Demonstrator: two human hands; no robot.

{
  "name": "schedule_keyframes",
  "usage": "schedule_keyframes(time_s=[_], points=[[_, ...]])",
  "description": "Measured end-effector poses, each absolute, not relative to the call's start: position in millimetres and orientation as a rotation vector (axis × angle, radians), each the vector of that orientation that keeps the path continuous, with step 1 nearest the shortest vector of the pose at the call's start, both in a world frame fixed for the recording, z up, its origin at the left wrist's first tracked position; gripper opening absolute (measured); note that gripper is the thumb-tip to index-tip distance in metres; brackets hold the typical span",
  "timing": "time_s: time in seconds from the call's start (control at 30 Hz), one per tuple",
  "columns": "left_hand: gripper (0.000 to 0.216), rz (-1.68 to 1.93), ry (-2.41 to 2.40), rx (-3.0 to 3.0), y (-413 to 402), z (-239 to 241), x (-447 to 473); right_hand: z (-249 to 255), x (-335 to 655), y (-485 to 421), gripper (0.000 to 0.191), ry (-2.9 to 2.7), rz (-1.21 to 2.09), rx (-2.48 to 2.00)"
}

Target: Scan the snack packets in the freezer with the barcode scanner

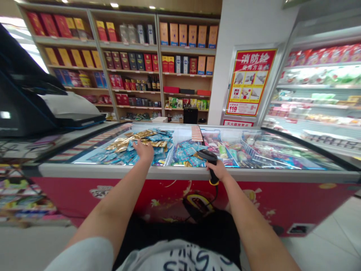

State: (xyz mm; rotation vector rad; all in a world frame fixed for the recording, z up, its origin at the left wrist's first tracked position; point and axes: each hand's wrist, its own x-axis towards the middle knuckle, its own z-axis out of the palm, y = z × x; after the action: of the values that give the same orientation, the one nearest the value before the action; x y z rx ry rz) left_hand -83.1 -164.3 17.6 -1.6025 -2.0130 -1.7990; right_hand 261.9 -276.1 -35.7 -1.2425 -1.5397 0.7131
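Observation:
My left hand [144, 151] is over a heap of gold packets [120, 143] and blue packets [129, 155] on the chest freezer. Its fingers look spread, with nothing seen in them; whether they touch the packets I cannot tell. Wrapped round the grip of a black barcode scanner [208, 155] is my right hand [219, 171], at the freezer's front edge. The scanner's yellow-ringed base end points down, and a cable hangs from it. Left of the scanner lies a second group of blue packets [187, 150], with a few gold ones among them.
The red chest freezer [93, 207] spans the front, with wire dividers and wrapped goods on its right side. A dark checkout machine [25, 94] stands at the left. Shelves of boxes [129, 60] line the back, and a lit refrigerated display [318, 90] stands at right.

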Motion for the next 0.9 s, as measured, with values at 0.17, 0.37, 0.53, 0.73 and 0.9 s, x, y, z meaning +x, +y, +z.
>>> schedule_keyframes(time_s=[0.17, 0.37, 0.53, 0.73, 0.9], points=[[0.039, -1.591, -1.623, -2.078, -185.8, 0.3, -30.0, -32.6, 260.1, -278.3, 0.029, -1.520, 0.728, -1.251], [0.034, -1.246, -1.825, -2.549, -187.3, -16.0, 39.7, -32.7, 261.8, -278.2, 0.030, -1.548, 0.707, -1.259], [0.037, -1.149, -2.036, -2.378, -177.1, -22.9, 59.1, -33.9, 262.8, -277.3, 0.028, -1.573, 0.682, -1.237], [0.055, -1.194, -2.054, -2.296, -170.5, -29.9, 60.0, -34.7, 262.9, -276.2, 0.029, -1.561, 0.684, -1.251], [0.037, -1.410, -1.992, -2.407, -174.1, -31.7, 57.0, -32.8, 261.7, -278.0, 0.027, -1.545, 0.688, -1.261]])
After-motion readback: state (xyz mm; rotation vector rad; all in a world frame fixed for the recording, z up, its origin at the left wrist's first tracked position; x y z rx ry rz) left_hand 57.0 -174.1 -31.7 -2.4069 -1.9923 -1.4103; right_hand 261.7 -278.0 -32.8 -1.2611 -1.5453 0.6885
